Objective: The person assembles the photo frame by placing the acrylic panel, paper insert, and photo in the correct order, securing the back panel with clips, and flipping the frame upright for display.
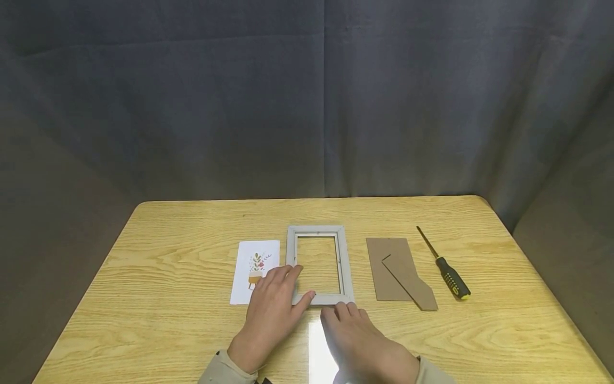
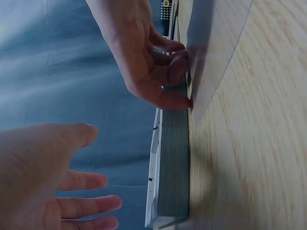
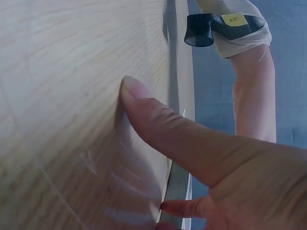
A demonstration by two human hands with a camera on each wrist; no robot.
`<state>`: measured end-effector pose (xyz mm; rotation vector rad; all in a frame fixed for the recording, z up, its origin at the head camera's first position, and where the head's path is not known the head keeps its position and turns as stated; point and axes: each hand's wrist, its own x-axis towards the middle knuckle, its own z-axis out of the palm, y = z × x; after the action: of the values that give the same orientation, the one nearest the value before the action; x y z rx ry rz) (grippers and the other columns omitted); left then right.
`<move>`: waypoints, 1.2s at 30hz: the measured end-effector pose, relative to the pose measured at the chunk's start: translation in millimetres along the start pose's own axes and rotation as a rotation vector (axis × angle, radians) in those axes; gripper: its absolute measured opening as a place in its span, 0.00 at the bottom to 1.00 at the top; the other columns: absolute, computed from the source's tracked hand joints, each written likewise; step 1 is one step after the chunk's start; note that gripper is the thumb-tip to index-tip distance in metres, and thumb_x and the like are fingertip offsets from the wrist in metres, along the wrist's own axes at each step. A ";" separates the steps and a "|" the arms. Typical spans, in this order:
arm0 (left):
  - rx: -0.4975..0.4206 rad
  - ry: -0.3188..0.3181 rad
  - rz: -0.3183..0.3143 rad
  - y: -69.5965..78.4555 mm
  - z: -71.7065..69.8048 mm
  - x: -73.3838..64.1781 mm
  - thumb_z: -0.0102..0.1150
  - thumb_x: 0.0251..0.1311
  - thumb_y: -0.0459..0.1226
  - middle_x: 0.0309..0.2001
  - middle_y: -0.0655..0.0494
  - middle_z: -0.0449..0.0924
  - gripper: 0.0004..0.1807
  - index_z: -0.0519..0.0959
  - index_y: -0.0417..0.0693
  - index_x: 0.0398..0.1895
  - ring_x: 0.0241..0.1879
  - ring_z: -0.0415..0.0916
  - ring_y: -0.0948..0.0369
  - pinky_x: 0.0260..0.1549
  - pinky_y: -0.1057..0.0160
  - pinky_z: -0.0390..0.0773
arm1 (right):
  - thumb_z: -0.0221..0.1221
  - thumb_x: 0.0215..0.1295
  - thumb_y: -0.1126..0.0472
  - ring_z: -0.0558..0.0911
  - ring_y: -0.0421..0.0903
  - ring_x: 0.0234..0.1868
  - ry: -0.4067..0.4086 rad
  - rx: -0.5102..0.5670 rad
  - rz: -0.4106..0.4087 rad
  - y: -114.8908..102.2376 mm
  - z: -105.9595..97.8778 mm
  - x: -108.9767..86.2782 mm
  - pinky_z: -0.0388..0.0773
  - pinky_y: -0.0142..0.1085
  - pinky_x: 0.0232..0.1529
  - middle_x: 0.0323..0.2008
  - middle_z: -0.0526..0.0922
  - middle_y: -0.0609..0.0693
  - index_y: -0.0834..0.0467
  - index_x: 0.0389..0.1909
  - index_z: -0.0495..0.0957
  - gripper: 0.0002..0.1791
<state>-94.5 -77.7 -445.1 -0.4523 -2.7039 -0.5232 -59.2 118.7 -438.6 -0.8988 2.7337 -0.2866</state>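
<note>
- Seemingly, the picture frame [image 1: 344,261] lies back side up, with nothing fitted in it yet.
- Three parts remain outside: flower print [image 1: 256,266] left of the frame, easel backing board [image 1: 393,272] right, clear sheet [image 1: 321,352] in front.
- Screwdriver [image 1: 446,269]: farther right of the frame.
- Left hand [image 1: 272,298]: over its near-left corner, fingers loosely extended.
- Right hand [image 1: 357,336]: fingers bent at its near edge, above the sheet; whether pinching, I cannot tell.
</note>
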 end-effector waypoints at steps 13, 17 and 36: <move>-0.008 -0.022 -0.011 0.8 -0.8 0.2 0.67 0.60 0.54 0.54 0.47 0.84 0.31 0.80 0.45 0.60 0.57 0.80 0.50 0.54 0.51 0.79 | 0.77 0.20 0.26 0.61 0.41 0.36 0.035 -0.084 -0.026 6.5 0.8 1.4 0.60 0.36 0.41 0.33 0.65 0.40 0.45 0.45 0.67 0.49; -0.020 -0.029 -0.011 1.2 -0.7 0.5 0.67 0.60 0.53 0.54 0.46 0.84 0.30 0.80 0.44 0.60 0.57 0.79 0.50 0.55 0.51 0.79 | 0.80 0.26 0.36 0.66 0.41 0.41 0.057 -0.036 -0.024 11.0 0.1 1.7 0.68 0.43 0.51 0.40 0.74 0.41 0.47 0.53 0.71 0.49; -0.097 -0.092 -0.031 4.6 -1.5 -0.9 0.66 0.62 0.54 0.58 0.47 0.83 0.30 0.79 0.45 0.61 0.60 0.79 0.48 0.56 0.46 0.80 | 0.64 0.66 0.66 0.67 0.32 0.26 0.348 0.231 -0.008 31.7 -22.3 6.2 0.69 0.25 0.27 0.32 0.78 0.46 0.58 0.54 0.81 0.16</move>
<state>-91.6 -74.5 -442.8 -0.4708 -2.7864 -0.6594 -88.1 142.4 -426.8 -0.8635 2.9205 -0.8109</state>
